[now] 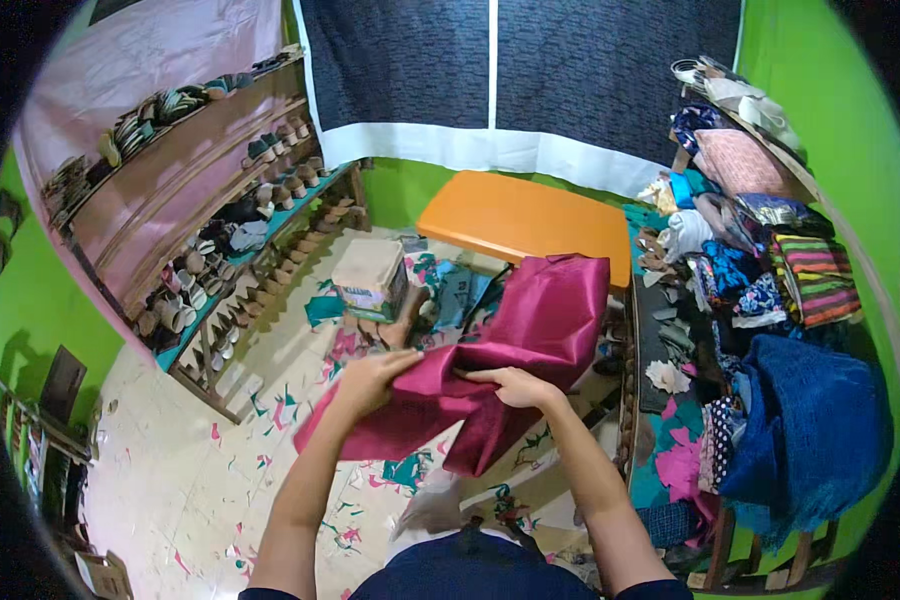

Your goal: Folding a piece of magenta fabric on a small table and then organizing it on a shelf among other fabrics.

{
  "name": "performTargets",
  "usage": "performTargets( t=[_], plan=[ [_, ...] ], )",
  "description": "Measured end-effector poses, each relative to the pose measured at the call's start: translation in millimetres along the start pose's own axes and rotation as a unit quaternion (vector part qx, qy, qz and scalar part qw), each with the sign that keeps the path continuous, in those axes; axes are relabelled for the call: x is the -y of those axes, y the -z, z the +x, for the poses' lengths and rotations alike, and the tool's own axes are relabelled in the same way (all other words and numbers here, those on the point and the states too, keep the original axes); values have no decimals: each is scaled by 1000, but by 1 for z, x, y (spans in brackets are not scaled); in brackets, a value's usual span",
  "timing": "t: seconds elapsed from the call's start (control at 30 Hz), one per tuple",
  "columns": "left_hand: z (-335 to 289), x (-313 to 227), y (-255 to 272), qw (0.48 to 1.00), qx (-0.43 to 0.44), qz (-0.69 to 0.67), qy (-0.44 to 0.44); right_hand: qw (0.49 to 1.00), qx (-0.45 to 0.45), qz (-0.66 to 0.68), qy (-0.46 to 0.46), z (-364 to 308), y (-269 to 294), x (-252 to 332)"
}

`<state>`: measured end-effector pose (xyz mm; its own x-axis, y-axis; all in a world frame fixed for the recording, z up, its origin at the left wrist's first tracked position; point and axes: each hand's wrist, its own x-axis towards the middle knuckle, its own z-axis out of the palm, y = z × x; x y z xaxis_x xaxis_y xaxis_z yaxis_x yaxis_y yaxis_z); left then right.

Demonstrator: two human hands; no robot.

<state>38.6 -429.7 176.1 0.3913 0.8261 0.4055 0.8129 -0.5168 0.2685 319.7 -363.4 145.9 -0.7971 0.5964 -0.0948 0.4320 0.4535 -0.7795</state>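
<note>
A large sheet of shiny magenta material (555, 310), perhaps fabric or synthetic leather, hangs in folds in front of me above the floor. My left hand (375, 382) grips it at the left, its fingers closed over a fold. Nearer the middle, my right hand (518, 386) pinches another fold, thumb and fingers partly buried in the material. One part of the sheet rises toward the orange table; other parts droop to the lower left and below my right hand.
Shoes and shoe lasts fill a wooden rack (205, 300) on the left. An orange table (520, 215) stands at the back, a cardboard box (368, 275) left of it. Folded fabrics (815, 280) and a blue cloth (810, 430) crowd the right-hand shelf. Colourful scraps (405, 470) litter the floor.
</note>
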Motion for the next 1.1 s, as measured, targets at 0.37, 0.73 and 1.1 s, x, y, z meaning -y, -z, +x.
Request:
performTargets(
  t=[0.37, 0.73, 1.1],
  plan=[
    [-60, 8, -38, 946, 296, -62, 115, 957, 242, 81, -139, 0, -54, -19],
    [54, 25, -22, 964, 225, 138, 30, 971, -173, -129, -103, -2, -12, -54],
    [147, 70, 30, 957, 217, 144, -126, 774, -478, -403, -97, 22, 27, -95]
  ],
)
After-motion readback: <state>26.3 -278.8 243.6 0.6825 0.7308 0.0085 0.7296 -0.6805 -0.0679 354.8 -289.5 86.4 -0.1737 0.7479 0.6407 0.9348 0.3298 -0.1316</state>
